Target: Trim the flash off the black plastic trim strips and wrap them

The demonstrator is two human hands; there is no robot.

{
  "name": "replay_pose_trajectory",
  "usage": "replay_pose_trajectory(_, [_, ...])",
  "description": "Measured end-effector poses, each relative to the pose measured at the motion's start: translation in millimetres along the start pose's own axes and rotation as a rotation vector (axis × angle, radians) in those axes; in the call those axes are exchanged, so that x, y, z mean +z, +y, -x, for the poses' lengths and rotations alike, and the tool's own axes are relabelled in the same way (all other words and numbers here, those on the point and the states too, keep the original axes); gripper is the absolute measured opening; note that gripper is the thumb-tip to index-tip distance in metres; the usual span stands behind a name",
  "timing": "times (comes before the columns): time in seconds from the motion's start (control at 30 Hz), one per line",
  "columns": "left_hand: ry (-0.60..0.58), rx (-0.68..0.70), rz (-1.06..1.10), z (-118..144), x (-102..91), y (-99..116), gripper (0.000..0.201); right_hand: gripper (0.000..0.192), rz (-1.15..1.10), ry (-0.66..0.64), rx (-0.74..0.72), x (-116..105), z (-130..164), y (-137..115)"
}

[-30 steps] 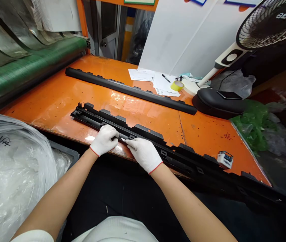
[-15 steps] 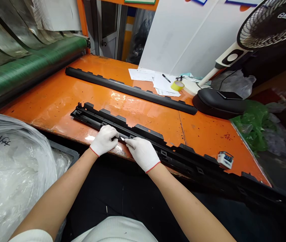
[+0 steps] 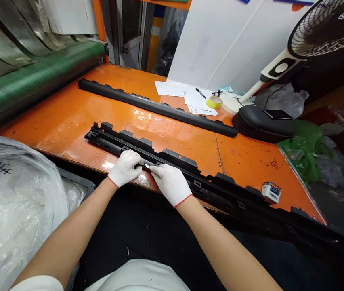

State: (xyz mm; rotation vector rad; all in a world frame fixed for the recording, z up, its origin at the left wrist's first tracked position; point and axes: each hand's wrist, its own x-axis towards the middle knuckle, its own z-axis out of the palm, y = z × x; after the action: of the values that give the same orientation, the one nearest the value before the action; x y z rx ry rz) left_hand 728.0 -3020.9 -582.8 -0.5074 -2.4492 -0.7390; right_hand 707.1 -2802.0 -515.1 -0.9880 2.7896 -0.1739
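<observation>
A long black plastic trim strip (image 3: pixel 178 161) with tabs along its far edge lies in front of me, its ribbed side up. On its near edge, my left hand (image 3: pixel 126 167) in a white knit glove is closed, fingers curled over the strip. My right hand (image 3: pixel 170 182), gloved alike, is closed close beside it. A small pale pointed piece (image 3: pixel 147 165) shows at the right fingertips, between the two hands; its kind is too small to make out. The palms and most of the thumbs are hidden.
A second black trim strip (image 3: pixel 156 107) lies farther back on the orange table (image 3: pixel 78 117). Papers, yellow tape (image 3: pixel 214 102), a fan (image 3: pixel 277 66) and a black case (image 3: pixel 263 123) stand behind. A small white device (image 3: pixel 271 192) sits right; a plastic bag (image 3: pixel 17 210) bulges left.
Both hands stay at nearly the same place on the strip. The view has shifted very slightly; nothing else visibly differs.
</observation>
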Motion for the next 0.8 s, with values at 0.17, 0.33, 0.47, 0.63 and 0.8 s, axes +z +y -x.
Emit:
replay_pose_trajectory(0.17, [0.0,0.0,0.004,0.8,1.0,-1.2,0.022,0.035,-0.001,0.005,0.002,-1.7,2.6,-1.3])
replay_pose_trajectory(0.33, [-0.002,0.0,-0.002,0.9,1.8,-1.4,0.021,0.035,0.017,0.016,-0.003,-2.7,-1.8,-3.0])
replay_pose_trajectory(0.47, [0.022,0.017,0.016,-0.2,0.9,-0.4,0.022,0.034,-0.013,0.016,0.01,-4.6,-3.3,0.1])
replay_pose_trajectory(0.63, [0.041,0.041,0.018,-0.8,0.4,-0.3,0.023,0.031,-0.099,0.035,-0.012,-3.1,3.2,7.0])
replay_pose_trajectory(0.8, [0.045,0.041,0.021,-0.9,1.4,-0.3,0.024,0.03,-0.108,0.047,-0.01,0.8,3.8,8.6])
